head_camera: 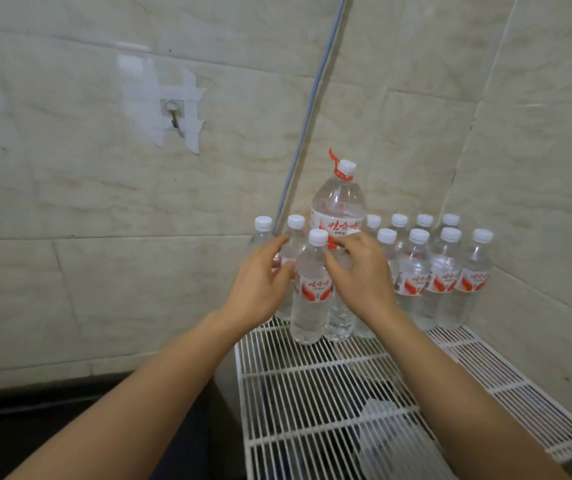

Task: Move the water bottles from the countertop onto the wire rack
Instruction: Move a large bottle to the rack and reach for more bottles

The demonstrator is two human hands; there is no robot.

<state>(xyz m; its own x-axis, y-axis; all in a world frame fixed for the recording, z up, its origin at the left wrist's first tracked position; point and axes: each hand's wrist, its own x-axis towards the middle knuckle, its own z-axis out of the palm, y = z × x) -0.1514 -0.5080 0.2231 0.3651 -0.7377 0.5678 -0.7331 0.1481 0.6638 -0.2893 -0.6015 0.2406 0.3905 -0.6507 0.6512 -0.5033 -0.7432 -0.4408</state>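
Note:
Several clear water bottles with white caps and red-and-white labels stand at the back of the white wire rack [315, 379], with one large bottle [338, 206] behind them. A front bottle [312, 289] stands upright between my two hands. My left hand [258, 284] is just left of it, fingers fairly straight and spread, thumb near its shoulder, fingertips against a bottle behind [295, 237]. My right hand [362, 271] curls over the top of another bottle [340, 317], whose lower part shows beneath my palm.
Marble-patterned tiled walls close in the rack at the back and right. A grey pipe [312, 105] runs up the wall corner. A taped hook [173, 114] is on the left wall. The rack's front half is bare wire; a dark area lies lower left.

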